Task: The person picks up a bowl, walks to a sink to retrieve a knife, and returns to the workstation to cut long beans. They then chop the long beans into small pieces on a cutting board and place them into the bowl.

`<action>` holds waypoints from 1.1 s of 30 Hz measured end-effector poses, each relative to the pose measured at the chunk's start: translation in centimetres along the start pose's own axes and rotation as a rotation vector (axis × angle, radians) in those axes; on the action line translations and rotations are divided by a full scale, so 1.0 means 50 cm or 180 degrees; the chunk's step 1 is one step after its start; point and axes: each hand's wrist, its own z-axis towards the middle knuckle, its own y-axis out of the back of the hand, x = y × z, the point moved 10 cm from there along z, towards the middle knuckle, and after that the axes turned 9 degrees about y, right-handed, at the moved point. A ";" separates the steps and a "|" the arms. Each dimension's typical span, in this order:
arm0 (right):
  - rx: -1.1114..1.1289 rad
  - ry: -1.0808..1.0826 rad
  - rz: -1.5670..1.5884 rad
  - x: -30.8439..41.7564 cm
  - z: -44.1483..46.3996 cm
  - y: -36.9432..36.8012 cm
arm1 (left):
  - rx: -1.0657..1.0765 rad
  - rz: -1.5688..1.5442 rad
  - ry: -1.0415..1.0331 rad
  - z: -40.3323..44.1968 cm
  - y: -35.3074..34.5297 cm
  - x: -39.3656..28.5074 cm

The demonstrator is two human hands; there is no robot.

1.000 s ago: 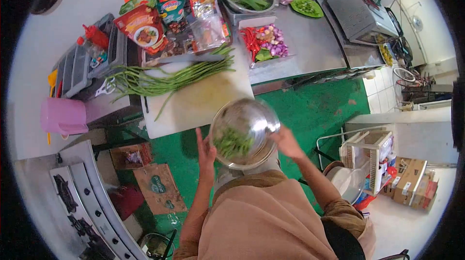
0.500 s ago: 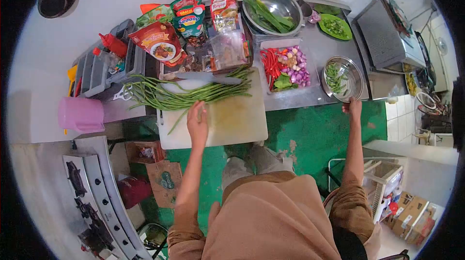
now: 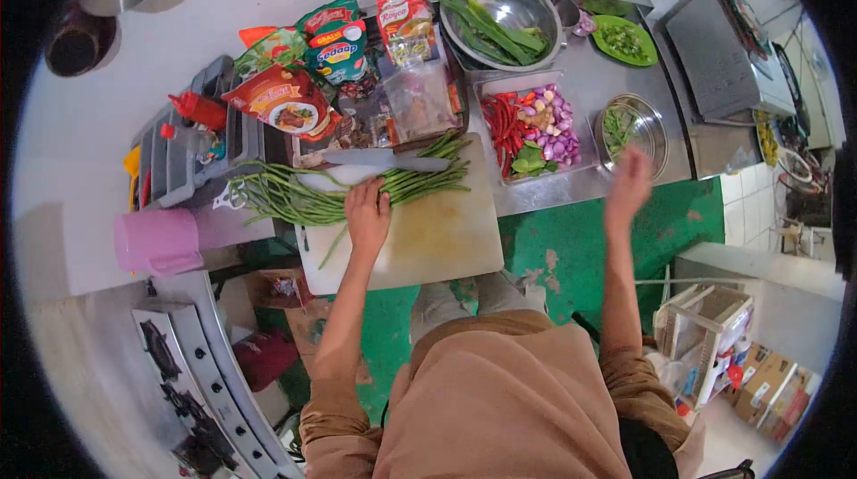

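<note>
A bunch of long green beans [image 3: 299, 198] lies across the top of the white cutting board [image 3: 446, 242]. My left hand [image 3: 367, 208] is on the lower side of the bunch, its fingers curled over the beans. Just above those fingers, a knife [image 3: 386, 160] rests flat along the bunch. My right hand [image 3: 630, 180] is smeared by motion, so its fingers cannot be made out. It is in the air by the near rim of a steel bowl [image 3: 659, 141], which holds cut green bean pieces [image 3: 618, 129].
Right of the board stands a tray of red chilies [image 3: 503, 133] and shallots [image 3: 558, 126]. Behind it is a large steel bowl [image 3: 500, 8] with leeks [image 3: 500, 33]. Seasoning packets [image 3: 287, 104], a grey caddy [image 3: 174, 158] and a pink jug [image 3: 156, 240] are to the left.
My left hand has come down from just below the beans onto them. My right hand has left the steel bowl's rim and moved left. The view has shifted slightly.
</note>
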 end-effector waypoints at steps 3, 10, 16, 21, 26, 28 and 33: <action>0.1861 0.0228 0.1371 0.182 -0.151 -0.284 | 0.0024 -0.0048 -0.0198 0.015 0.006 -0.004; 0.2141 0.2687 -0.0342 0.434 -0.297 -0.548 | 0.0490 -0.0238 -0.0364 0.039 -0.009 0.020; 0.2233 0.2279 -0.0168 0.452 -0.266 -0.495 | 0.0993 -0.0471 -0.0196 0.061 -0.026 0.044; 0.1653 0.0272 0.0774 0.361 -0.249 -0.326 | 0.1091 -0.0859 -0.0250 0.086 -0.004 0.037; 0.1600 -0.1407 0.1751 0.232 -0.369 -0.234 | 0.1710 -0.0667 -0.0042 0.108 -0.011 0.028; 0.1545 -0.1638 0.2142 0.235 -0.404 -0.214 | 0.1925 -0.0403 -0.0230 0.114 -0.027 0.014; 0.1118 -0.1941 0.2369 0.214 -0.453 -0.163 | 0.2443 0.0359 -0.0350 0.114 -0.070 -0.046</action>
